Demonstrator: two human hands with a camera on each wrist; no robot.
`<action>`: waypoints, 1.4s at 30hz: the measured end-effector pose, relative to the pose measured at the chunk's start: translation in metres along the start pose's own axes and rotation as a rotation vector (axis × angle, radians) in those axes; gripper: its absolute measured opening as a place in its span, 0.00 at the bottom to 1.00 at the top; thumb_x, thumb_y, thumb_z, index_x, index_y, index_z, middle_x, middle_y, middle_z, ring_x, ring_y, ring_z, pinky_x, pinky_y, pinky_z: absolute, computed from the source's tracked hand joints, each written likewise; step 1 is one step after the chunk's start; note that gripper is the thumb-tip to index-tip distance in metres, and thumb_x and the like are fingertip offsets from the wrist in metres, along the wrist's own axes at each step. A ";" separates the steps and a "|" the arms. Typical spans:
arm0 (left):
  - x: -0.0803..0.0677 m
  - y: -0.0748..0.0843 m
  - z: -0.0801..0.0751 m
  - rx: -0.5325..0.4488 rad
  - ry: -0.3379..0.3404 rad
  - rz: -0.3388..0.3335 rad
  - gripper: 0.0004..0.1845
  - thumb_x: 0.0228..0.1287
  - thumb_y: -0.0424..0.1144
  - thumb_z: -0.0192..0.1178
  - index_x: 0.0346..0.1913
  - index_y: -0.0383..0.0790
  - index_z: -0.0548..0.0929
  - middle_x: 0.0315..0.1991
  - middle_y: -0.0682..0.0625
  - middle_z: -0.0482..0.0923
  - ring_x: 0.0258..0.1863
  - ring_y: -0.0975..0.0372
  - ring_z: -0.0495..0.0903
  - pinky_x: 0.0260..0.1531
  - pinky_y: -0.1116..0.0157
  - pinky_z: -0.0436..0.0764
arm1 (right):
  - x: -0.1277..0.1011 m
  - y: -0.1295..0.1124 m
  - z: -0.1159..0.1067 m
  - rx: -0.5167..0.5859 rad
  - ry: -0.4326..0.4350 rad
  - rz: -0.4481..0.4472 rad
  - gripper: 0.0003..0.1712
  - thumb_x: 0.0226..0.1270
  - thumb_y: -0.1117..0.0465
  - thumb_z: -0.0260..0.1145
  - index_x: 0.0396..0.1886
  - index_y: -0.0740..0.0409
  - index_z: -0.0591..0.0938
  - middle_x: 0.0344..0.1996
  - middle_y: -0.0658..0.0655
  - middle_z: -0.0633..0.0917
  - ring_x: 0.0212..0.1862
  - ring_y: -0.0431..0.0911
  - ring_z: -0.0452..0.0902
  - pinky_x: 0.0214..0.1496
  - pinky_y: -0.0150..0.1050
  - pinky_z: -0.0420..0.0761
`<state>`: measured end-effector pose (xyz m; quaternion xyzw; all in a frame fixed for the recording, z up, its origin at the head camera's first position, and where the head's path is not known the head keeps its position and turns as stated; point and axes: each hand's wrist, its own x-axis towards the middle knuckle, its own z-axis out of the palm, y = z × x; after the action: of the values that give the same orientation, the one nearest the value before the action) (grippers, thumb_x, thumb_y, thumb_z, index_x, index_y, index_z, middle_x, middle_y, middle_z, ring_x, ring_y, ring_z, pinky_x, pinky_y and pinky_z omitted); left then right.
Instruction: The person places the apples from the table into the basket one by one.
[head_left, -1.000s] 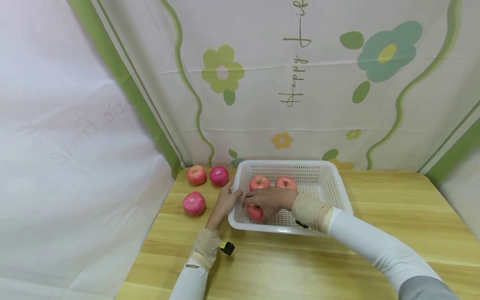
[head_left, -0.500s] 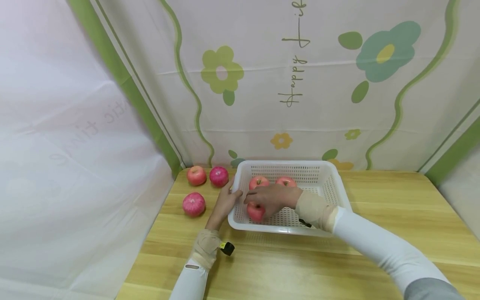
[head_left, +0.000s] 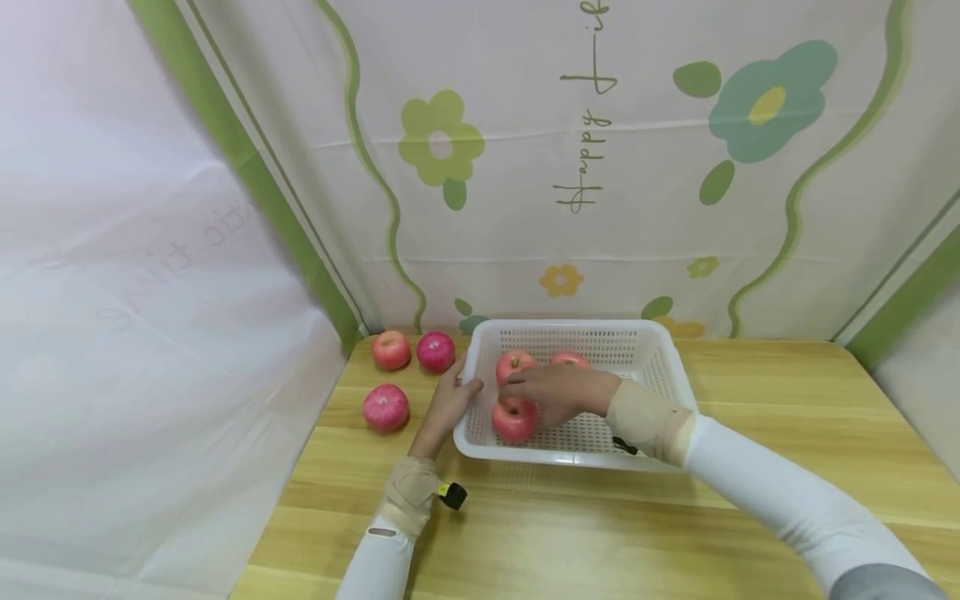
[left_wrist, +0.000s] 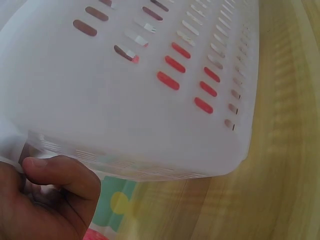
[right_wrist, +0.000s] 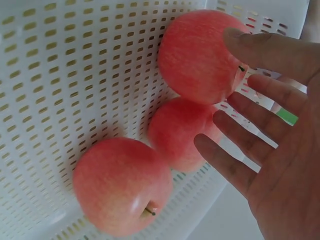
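Observation:
A white perforated plastic basket (head_left: 577, 459) stands on the wooden table, three red apples inside. My left hand (head_left: 450, 402) grips its left rim; the left wrist view shows the thumb (left_wrist: 40, 164) bent at the rim and red showing through the slots. Inside the basket, my right hand (head_left: 553, 393) hovers beside the front apple (head_left: 514, 421), fingers loosely extended. Up close, the thumb overlaps that apple (right_wrist: 200, 60) and the other fingers (right_wrist: 225, 157) are spread. The back-left apple (head_left: 514, 365) shows beyond the hand, which partly covers the back-right apple (head_left: 570, 359).
Left of the basket lie another red apple (head_left: 392, 350) and two magenta round fruits, one at the back (head_left: 437, 352) and one nearer (head_left: 386, 407). A flower-printed curtain (head_left: 495, 233) hangs behind the table, and a white curtain (head_left: 187, 375) at the left.
My right hand has drawn back slightly to the right, its fingers loosening from the front apple, which now shows more fully. My left hand stays on the rim.

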<state>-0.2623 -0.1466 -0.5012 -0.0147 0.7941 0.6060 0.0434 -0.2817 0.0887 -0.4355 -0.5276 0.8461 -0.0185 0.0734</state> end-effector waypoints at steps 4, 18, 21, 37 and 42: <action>0.000 0.000 0.000 -0.006 -0.001 0.001 0.40 0.73 0.39 0.57 0.86 0.53 0.59 0.66 0.32 0.80 0.57 0.44 0.87 0.51 0.49 0.91 | -0.007 0.003 -0.001 0.007 0.017 -0.001 0.33 0.63 0.55 0.78 0.68 0.48 0.82 0.68 0.51 0.83 0.70 0.51 0.79 0.74 0.50 0.79; 0.001 -0.001 0.002 -0.012 -0.003 0.017 0.39 0.74 0.38 0.56 0.86 0.49 0.59 0.64 0.29 0.81 0.57 0.39 0.87 0.49 0.48 0.91 | -0.037 0.010 -0.008 0.077 0.037 0.137 0.36 0.63 0.58 0.78 0.72 0.50 0.79 0.69 0.53 0.83 0.70 0.51 0.78 0.69 0.53 0.82; 0.001 -0.001 0.002 -0.020 -0.001 0.019 0.39 0.74 0.37 0.56 0.85 0.47 0.59 0.63 0.28 0.81 0.57 0.39 0.87 0.50 0.47 0.91 | -0.044 0.013 -0.008 0.108 0.070 0.157 0.35 0.63 0.61 0.76 0.72 0.51 0.80 0.66 0.54 0.84 0.68 0.51 0.78 0.68 0.53 0.82; -0.001 0.001 0.001 0.007 0.019 0.007 0.39 0.73 0.39 0.57 0.85 0.49 0.61 0.62 0.31 0.82 0.53 0.45 0.88 0.47 0.50 0.91 | -0.093 0.022 -0.011 0.090 0.179 0.212 0.29 0.71 0.56 0.73 0.70 0.55 0.81 0.70 0.59 0.81 0.74 0.58 0.75 0.71 0.60 0.80; -0.001 0.000 0.001 0.009 0.011 0.003 0.39 0.74 0.39 0.56 0.85 0.48 0.60 0.64 0.31 0.81 0.55 0.43 0.87 0.49 0.49 0.91 | -0.107 0.026 -0.013 0.126 0.189 0.278 0.30 0.71 0.56 0.74 0.71 0.52 0.80 0.71 0.59 0.80 0.73 0.59 0.75 0.69 0.62 0.81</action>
<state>-0.2617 -0.1454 -0.5011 -0.0167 0.7972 0.6023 0.0380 -0.2606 0.1949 -0.4139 -0.3959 0.9112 -0.1106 0.0285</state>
